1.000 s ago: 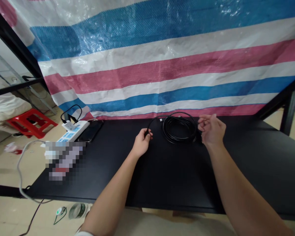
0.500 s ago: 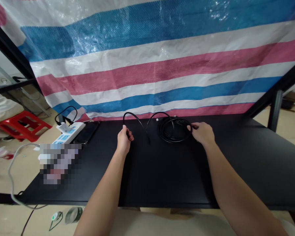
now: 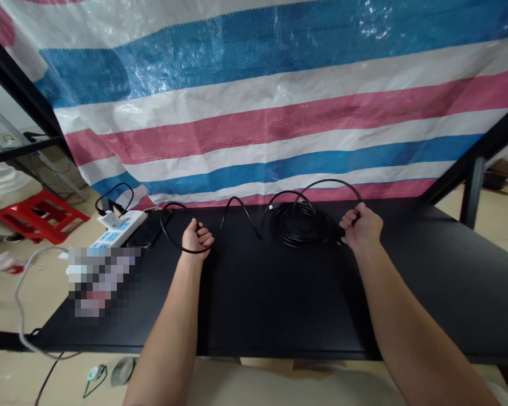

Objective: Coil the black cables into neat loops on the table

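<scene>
A coiled black cable [image 3: 301, 243] lies on the black tabletop [image 3: 275, 299], toward its back edge. My left hand [image 3: 198, 237] is closed around one stretch of the cable, left of the coil, and a loop of it hangs over the wrist. From there the cable runs in a wavy line rightward to the coil. My right hand [image 3: 363, 226] is wrapped round another stretch, just right of the coil, with an arc of cable rising behind it. A small pale connector shows at the coil's upper left, and another pale piece lies below my right hand's fingers.
At the left stand a white power strip [image 3: 129, 221] with a plugged-in charger and a dark phone [image 3: 151, 230]. A blurred patch covers something nearer. A striped plastic sheet [image 3: 258, 129] hangs behind the table. A red stool [image 3: 42, 215] and a seated person are farther left.
My left hand has moved left and turned, and a cable loop now goes round its wrist. My right hand has shifted right and closed on the cable, lifting an arc off the coil.
</scene>
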